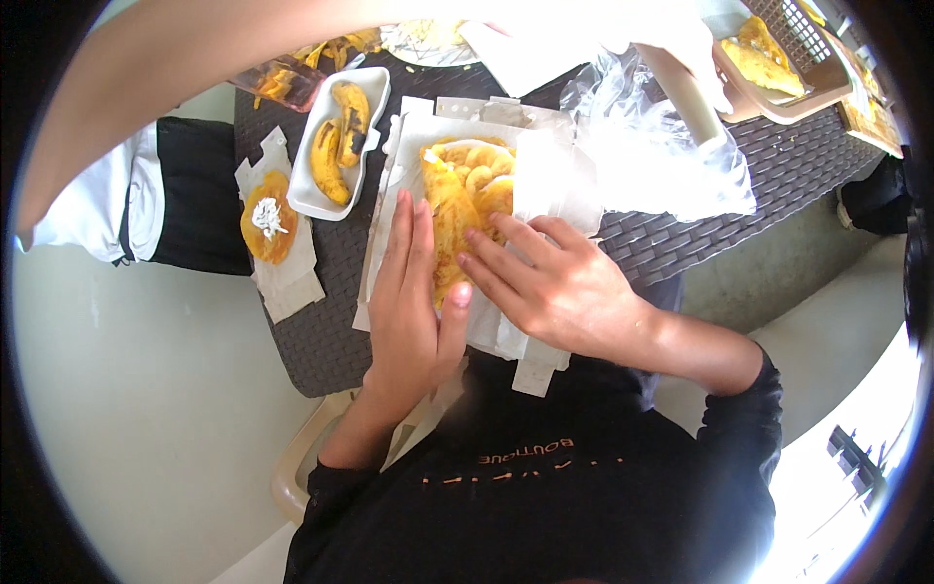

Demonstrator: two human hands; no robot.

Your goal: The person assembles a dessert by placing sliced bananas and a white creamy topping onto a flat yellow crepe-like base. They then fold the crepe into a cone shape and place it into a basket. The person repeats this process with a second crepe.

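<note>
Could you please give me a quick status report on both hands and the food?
Left hand flat on yellow folded flatbread. Right hand fingertips pressing it, on white paper sheet. Banana slices on top. White tray of bananas beside, apart.

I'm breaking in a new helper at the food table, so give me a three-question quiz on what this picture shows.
1. True or false: both hands lie flat on the yellow flatbread on the white paper.
2. What lies in the white rectangular tray?
A. peeled bananas
B. spoons
C. eggs
3. Fill in: the small orange round to the left of the tray is topped with something ____ in colour.

Key:
1. True: the left hand and the right hand both press on it, fingers stretched out.
2. A: the peeled bananas lie in it.
3. White.
</note>
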